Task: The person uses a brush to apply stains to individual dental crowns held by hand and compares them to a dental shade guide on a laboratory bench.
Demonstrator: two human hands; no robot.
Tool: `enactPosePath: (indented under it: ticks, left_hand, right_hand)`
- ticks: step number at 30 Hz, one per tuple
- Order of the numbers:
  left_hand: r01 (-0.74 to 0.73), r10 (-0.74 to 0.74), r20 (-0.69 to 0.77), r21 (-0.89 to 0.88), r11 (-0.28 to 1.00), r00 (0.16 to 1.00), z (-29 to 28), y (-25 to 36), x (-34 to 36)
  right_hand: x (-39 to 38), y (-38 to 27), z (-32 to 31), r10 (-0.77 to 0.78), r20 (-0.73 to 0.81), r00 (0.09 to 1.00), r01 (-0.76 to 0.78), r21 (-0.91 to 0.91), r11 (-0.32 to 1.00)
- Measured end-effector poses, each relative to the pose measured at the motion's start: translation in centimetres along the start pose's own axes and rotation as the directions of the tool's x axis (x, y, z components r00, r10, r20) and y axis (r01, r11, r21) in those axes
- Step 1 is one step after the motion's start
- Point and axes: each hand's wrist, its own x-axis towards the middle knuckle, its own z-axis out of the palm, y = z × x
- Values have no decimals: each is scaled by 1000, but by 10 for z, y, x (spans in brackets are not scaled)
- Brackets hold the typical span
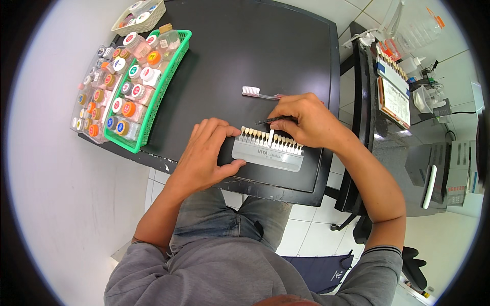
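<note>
A grey tooth shade guide [268, 155] lies near the table's front edge, with a row of tooth-coloured tabs along its far side. One white tab [271, 138] near the middle stands out from the row. My left hand [204, 150] steadies the guide's left end, index finger at the top corner and thumb at the lower edge. Pinched in my right hand [301, 120] is a thin dark stick-like tool [264, 121], above the tabs; its exact kind cannot be made out. Just beyond that hand lies a toothbrush [251, 92] with white bristles, its handle end partly hidden.
At the left, a green basket [168, 84] holds several small jars with coloured lids, beside more jars [94, 109]. A cream basket [148, 23] stands behind. To the right, a second dark desk carries a clipboard or notebook [394, 103] and a clear bottle [416, 35].
</note>
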Motion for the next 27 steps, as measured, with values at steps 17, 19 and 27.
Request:
enactPosePath:
  ticks: [17,19,27]
  left_hand:
    - [-1,0,-20,-26,1000,1000,2,0,-1]
    - [1,-1,-16,-29,1000,1000,3,-1,-1]
    - [14,-15,-11,-34,999,1000,3,-1,-1]
  right_hand:
    - [-5,2,-5,81,48,996,-84,64,994]
    - [-5,0,-6,102,77,992,-108,79,991]
    - [-7,2,-4,48,86,995,-52,48,997]
